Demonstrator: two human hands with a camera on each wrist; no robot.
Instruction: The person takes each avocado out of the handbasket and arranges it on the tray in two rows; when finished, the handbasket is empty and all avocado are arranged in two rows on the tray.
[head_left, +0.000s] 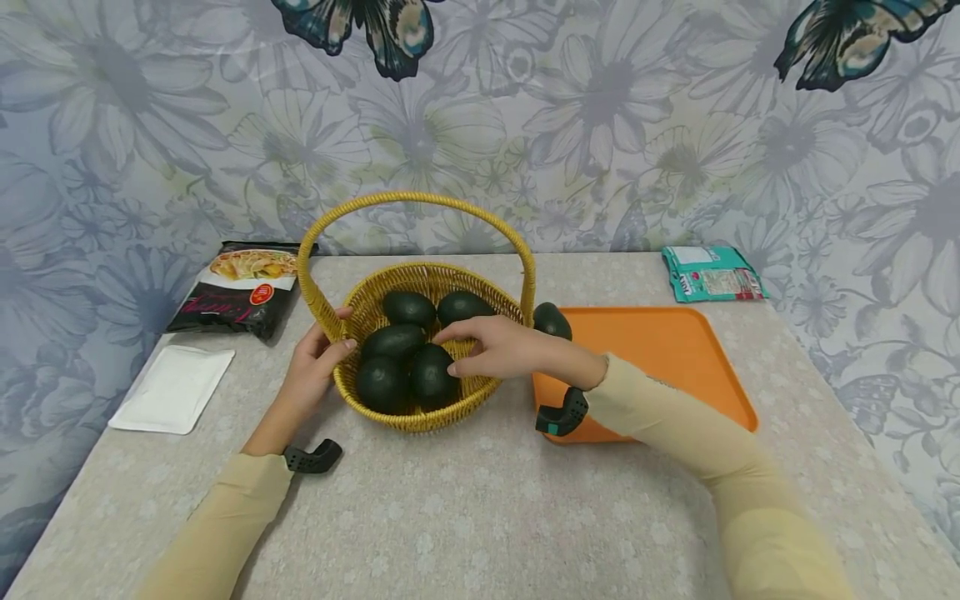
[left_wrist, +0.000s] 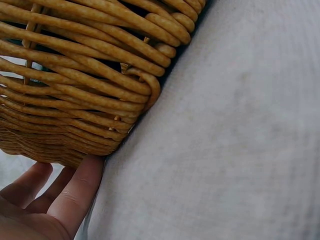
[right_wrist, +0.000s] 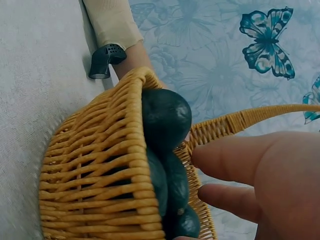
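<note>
A yellow wicker basket [head_left: 420,423] with a tall arched handle stands mid-table, holding several dark green avocados [head_left: 408,308]. My left hand [head_left: 315,358] grips its left rim by the foot of the handle, thumb over the edge. In the left wrist view, fingers [left_wrist: 75,195] lie against the outer weave [left_wrist: 75,110]. Over the basket's right side reaches my right hand [head_left: 498,343], fingers apart, thumb and index beside the front avocado [head_left: 432,379]. The right wrist view shows its fingers [right_wrist: 230,155] loosely extended above the avocados [right_wrist: 167,120], gripping none.
Right of the basket lies an orange tray [head_left: 637,333], with another avocado [head_left: 552,320] at its left back corner, partly hidden by the right arm. A black food packet [head_left: 240,287] and a white flat packet [head_left: 174,389] are at left; a teal packet [head_left: 712,273] sits back right.
</note>
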